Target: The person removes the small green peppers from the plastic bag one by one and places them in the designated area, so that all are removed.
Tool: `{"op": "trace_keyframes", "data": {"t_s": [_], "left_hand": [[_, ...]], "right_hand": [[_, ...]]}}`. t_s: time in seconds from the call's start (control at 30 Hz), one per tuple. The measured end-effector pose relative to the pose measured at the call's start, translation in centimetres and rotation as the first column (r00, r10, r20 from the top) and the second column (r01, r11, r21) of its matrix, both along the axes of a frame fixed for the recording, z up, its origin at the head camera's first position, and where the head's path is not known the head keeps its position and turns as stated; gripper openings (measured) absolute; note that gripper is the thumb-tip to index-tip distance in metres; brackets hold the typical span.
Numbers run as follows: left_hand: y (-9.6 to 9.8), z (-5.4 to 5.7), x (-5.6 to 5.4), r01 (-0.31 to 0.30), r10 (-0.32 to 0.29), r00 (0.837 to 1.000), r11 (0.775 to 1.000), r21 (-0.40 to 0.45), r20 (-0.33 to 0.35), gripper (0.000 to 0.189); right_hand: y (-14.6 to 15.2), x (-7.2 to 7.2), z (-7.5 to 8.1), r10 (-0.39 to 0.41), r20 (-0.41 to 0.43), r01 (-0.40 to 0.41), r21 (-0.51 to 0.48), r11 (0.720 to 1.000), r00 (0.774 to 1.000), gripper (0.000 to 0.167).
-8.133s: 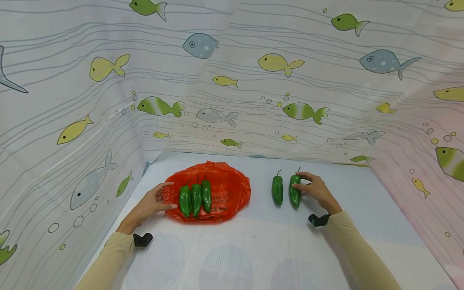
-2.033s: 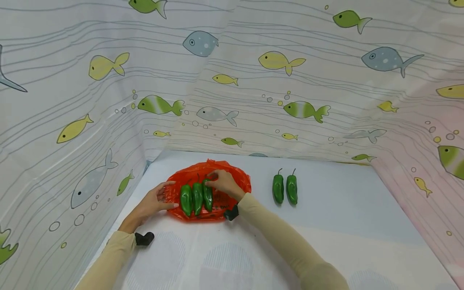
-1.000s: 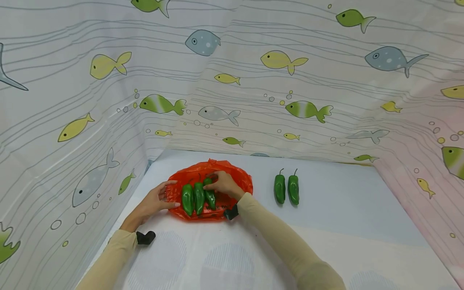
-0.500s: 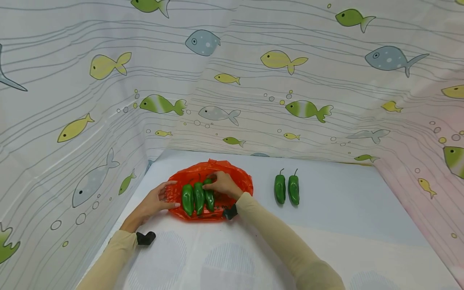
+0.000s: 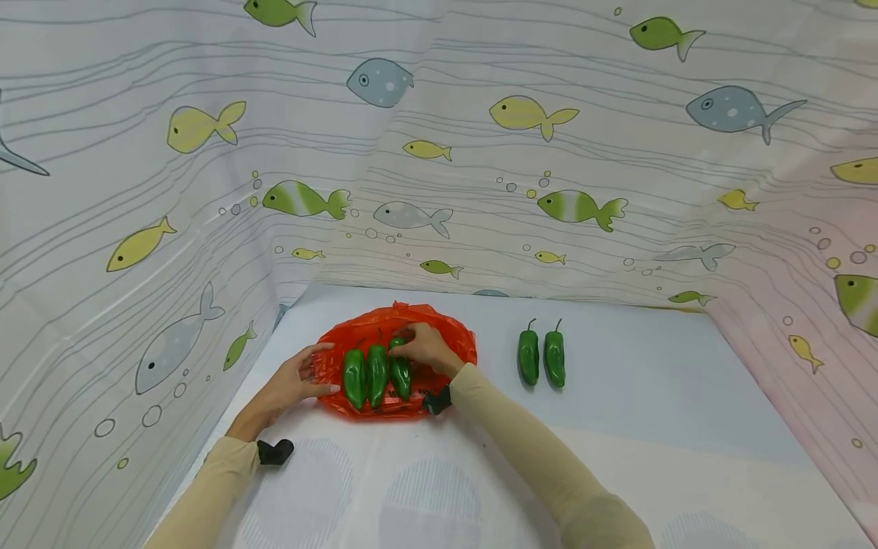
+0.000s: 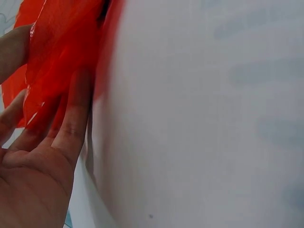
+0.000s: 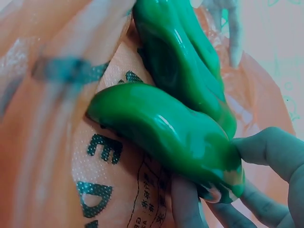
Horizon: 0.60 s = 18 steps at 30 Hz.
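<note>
In the head view, three glossy green peppers lie side by side on a red plastic bag [image 5: 449, 351]: a left one [image 5: 354, 379], a middle one [image 5: 376, 375] and a right one [image 5: 401, 379]. My right hand [image 5: 427, 347] pinches the right pepper near its stem end. The right wrist view shows thumb and fingertips around the end of that pepper [image 7: 161, 118], its body angled over the bag's printing. My left hand [image 5: 288, 383] holds the bag's left side, thumb toward me. In the left wrist view some fingers [image 6: 76, 109] show partly through the red film [image 6: 66, 42].
Two more green peppers, one [image 5: 528, 357] beside the other [image 5: 555, 358], lie on the white tabletop [image 5: 631, 381] right of the bag, stems pointing away. Fish-patterned curtains [image 5: 439, 183] enclose the table at the back and both sides.
My right hand has gone from the far-right pepper to the right pepper on the bag, shifting it slightly. The two peppers on the table now lie closer together. My left hand stays put.
</note>
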<state>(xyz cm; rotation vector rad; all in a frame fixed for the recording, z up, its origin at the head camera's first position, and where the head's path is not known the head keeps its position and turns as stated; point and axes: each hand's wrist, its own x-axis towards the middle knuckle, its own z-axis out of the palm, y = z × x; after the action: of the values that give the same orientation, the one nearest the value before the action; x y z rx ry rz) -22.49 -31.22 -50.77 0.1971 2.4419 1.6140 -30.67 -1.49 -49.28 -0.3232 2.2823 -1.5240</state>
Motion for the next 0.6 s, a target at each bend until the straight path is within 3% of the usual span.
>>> {"op": "trace_keyframes", "data": {"t_s": [0.6], "left_hand": [[0.13,-0.11,-0.01,-0.002,0.002,1.0,1.0,0.025,-0.006,0.085]], "right_hand": [[0.91,0.22,0.2,-0.057,0.042,0.062,-0.124,0.99,0.997,0.028]]}}
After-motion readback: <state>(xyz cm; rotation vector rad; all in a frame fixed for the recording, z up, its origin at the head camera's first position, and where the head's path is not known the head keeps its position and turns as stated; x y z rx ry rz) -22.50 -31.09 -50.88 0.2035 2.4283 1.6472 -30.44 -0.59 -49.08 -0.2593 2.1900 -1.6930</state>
